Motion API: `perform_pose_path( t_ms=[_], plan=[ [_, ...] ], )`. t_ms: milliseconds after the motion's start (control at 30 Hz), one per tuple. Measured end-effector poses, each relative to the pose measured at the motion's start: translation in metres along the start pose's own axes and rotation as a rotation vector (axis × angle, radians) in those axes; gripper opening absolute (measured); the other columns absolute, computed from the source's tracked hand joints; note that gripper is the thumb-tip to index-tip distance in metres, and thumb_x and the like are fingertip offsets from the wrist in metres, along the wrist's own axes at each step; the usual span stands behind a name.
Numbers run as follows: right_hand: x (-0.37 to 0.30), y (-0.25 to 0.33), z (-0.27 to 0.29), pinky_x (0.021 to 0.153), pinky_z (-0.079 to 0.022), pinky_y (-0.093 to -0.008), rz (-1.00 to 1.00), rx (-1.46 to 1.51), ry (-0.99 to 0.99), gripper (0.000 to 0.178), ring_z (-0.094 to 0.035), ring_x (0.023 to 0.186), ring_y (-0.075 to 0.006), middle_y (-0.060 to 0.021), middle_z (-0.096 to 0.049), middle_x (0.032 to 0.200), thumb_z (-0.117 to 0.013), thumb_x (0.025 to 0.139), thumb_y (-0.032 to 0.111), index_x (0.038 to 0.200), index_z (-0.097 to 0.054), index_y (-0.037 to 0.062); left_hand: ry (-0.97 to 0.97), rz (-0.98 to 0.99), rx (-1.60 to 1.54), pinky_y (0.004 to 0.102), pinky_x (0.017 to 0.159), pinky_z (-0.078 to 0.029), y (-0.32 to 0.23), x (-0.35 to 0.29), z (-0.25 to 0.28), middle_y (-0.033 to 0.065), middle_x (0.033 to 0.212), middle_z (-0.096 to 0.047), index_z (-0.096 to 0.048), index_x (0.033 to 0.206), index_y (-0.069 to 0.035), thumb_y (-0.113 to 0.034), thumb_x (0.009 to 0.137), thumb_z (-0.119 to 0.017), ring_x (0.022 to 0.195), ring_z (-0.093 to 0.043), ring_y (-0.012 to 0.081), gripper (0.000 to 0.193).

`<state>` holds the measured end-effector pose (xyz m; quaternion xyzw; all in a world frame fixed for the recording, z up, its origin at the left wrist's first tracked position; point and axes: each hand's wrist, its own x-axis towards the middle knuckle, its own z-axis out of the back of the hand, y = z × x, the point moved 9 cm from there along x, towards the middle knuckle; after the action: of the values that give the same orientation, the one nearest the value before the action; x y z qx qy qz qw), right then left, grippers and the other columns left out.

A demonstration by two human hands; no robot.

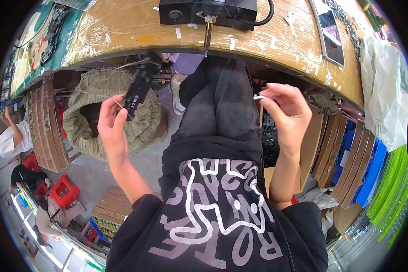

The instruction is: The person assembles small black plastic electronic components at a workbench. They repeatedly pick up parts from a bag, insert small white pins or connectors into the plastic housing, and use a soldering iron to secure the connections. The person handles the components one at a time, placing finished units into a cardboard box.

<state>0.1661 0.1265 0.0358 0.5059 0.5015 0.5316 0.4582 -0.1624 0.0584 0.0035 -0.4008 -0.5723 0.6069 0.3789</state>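
Observation:
My left hand [111, 123] is closed in a pinch at the lower end of a long black plastic device [138, 89] with small white print. The device slants up toward the bench edge, and its upper end is blurred. A thin pale strip [118, 104] shows between those fingertips. On the other side of my lap, my right hand [288, 109] pinches a small white strip [259, 97] between thumb and forefinger. Under the black device stands a woven sack [88, 127] with a rolled rim and a dark opening.
A wooden bench [122, 31] spans the top. It carries a black box-shaped machine [181, 13], a metal-tipped driver [208, 34] pointing down, a phone [332, 38] and white scraps. Cartons [349, 154] and blue trays [369, 174] stand at right. Red stools [64, 191] and other people are at left.

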Motion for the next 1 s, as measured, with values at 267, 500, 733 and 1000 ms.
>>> perform_pose_path(
  t_ms=[267,500,733,1000],
  plan=[
    [-0.009,-0.023,-0.026,0.075,-0.045,-0.0255,-0.116,0.126,0.111,0.023,-0.058,0.079,-0.0145,-0.0094,-0.058,0.087,-0.063,0.069,-0.006,0.091,-0.058,-0.0039,0.056,0.271,-0.214,0.0309,0.065,-0.051,0.032,-0.004,-0.012,0.0092,0.084,-0.055,-0.051,0.096,0.003,-0.009,0.082,-0.047,0.075,-0.057,0.0141,0.020],
    [-0.019,-0.040,-0.052,0.087,-0.039,-0.0306,-0.127,0.135,0.292,0.021,-0.056,0.082,-0.0131,-0.0069,-0.059,0.082,-0.064,0.071,-0.002,0.091,-0.058,-0.0024,0.244,0.386,-0.310,0.0307,0.062,-0.053,0.040,-0.020,-0.065,0.0122,0.086,-0.059,-0.052,0.099,0.004,-0.011,0.083,-0.050,0.073,-0.061,0.0171,0.022],
    [-0.029,-0.057,-0.033,0.075,-0.044,-0.0243,-0.302,0.172,0.190,0.018,-0.055,0.080,-0.0114,-0.0069,-0.057,0.085,-0.062,0.072,-0.004,0.090,-0.057,-0.0039,0.361,0.506,-0.488,0.0282,0.073,-0.047,0.074,-0.032,-0.119,0.0060,0.096,-0.055,-0.049,0.105,0.000,-0.010,0.082,-0.054,0.084,-0.055,0.0114,0.026],
    [-0.048,-0.067,-0.013,0.074,-0.046,-0.0256,-0.408,0.443,0.056,0.016,-0.057,0.080,-0.0139,-0.0083,-0.057,0.083,-0.061,0.072,-0.005,0.086,-0.054,-0.0020,0.483,0.389,-0.586,0.0370,0.095,-0.031,0.059,-0.039,-0.149,0.0137,0.118,-0.042,-0.031,0.123,0.002,-0.013,0.075,-0.060,0.111,-0.041,0.0217,0.058]
  ],
)
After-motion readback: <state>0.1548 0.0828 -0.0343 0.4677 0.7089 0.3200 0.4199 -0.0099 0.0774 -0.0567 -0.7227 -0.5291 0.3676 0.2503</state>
